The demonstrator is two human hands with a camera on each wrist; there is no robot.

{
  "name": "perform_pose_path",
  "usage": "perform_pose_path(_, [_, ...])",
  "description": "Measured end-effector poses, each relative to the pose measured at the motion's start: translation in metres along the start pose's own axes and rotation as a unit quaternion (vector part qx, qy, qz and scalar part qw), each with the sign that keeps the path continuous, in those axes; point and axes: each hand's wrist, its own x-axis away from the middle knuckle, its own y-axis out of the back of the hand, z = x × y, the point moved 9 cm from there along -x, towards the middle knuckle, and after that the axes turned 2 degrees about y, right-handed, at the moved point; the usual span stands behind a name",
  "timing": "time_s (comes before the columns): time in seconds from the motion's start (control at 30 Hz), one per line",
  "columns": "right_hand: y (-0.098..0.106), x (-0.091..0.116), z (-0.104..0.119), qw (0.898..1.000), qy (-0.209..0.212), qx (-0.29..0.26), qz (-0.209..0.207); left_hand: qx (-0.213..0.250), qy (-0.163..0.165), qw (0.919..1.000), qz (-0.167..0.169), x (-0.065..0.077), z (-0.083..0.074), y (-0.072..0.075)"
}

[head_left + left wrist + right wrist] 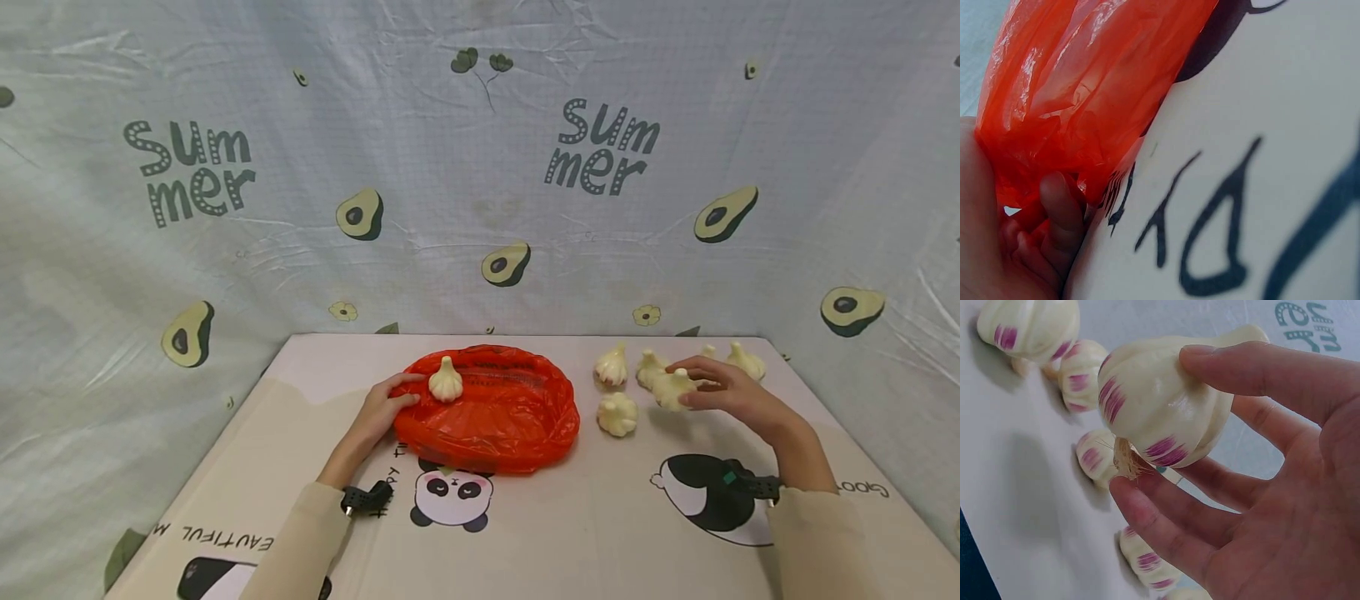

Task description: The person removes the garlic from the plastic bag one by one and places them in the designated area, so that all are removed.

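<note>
A red plastic bag (517,421), its mouth spread wide like a bowl, sits on the table, and one garlic bulb (446,381) lies inside near its left rim. My left hand (377,412) holds that left rim; in the left wrist view its fingers (1063,212) curl against the crumpled plastic (1079,100). To the right of the bag, my right hand (735,392) pinches a white garlic bulb (1160,394) between thumb and fingers. Purple streaks and a tuft of dry roots mark this bulb, and its shadow falls on the table below.
Several other garlic bulbs stand around my right hand, among them one in front (618,414), one behind (612,367) and one at the back right (746,361). A patterned cloth wall (450,283) rises along the table's back edge. Panda prints (452,497) decorate the white tabletop.
</note>
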Motion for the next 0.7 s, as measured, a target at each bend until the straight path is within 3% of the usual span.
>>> perform_pose_path(0.7, [-0.01, -0.002, -0.014, 1.0, 0.001, -0.012, 0.016, -0.004, -0.002, 1.0, 0.0, -0.001, 0.001, 0.0])
